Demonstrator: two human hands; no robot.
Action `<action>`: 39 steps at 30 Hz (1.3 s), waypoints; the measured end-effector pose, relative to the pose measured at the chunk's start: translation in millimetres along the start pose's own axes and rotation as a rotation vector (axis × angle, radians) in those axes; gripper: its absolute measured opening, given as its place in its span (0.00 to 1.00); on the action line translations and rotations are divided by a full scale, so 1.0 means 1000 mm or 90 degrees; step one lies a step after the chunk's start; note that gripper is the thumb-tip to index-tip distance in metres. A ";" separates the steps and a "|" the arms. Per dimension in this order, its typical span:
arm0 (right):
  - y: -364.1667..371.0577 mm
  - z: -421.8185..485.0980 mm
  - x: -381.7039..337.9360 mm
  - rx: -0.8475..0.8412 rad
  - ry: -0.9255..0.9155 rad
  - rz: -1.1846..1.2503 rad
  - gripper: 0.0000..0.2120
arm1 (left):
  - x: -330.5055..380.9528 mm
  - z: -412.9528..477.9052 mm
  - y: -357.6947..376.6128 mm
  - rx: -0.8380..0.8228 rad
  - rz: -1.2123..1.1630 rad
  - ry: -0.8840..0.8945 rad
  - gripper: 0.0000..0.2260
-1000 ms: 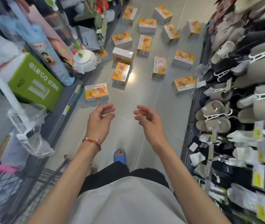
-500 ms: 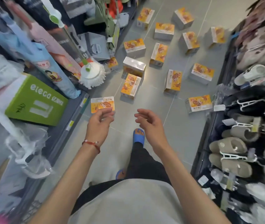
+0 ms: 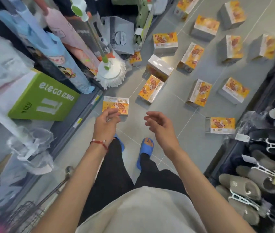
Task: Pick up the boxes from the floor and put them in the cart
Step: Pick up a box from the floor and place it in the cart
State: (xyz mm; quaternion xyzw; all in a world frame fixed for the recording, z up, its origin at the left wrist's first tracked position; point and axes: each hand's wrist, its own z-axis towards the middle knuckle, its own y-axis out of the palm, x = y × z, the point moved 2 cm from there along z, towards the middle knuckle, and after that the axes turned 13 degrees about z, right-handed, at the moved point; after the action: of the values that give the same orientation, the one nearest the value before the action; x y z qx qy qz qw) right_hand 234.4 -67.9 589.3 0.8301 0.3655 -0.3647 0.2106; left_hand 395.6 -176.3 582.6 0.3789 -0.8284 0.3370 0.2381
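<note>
Several orange-and-white boxes lie scattered on the grey tiled floor. The nearest box (image 3: 116,105) lies flat just beyond my left hand (image 3: 105,125), whose fingers overlap its near edge in the view; the hand hangs above it, fingers curled and apart, holding nothing. My right hand (image 3: 160,126) is open over bare floor, with another box (image 3: 220,125) to its right. A further box (image 3: 151,89) lies ahead. The wire cart (image 3: 32,211) shows at the lower left, behind my left arm.
A shelf on the left holds a green carton (image 3: 44,100), rolled mats and a white mop head (image 3: 110,73). A rack of slippers (image 3: 257,182) lines the right side. My feet in blue sandals (image 3: 146,148) stand on the floor between them.
I have stepped forward along the aisle; the boxes have come closer and lower in view. Both hands now hover over the nearest boxes, and both feet are visible.
</note>
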 end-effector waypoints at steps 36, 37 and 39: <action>0.085 0.445 0.375 0.183 0.249 -0.153 0.21 | -0.345 0.520 0.079 0.006 0.221 -0.250 0.28; 0.085 0.458 0.388 0.174 0.260 -0.166 0.23 | -0.354 0.532 0.084 0.016 0.216 -0.243 0.31; 0.088 0.485 0.413 0.148 0.274 -0.163 0.26 | -0.371 0.554 0.091 0.031 0.206 -0.240 0.36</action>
State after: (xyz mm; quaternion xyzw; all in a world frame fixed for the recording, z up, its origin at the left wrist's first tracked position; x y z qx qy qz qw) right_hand 275.0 -236.2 -29.9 0.8542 0.4593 -0.2430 -0.0166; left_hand 469.1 -367.8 -57.7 0.3034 -0.8996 0.3139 0.0133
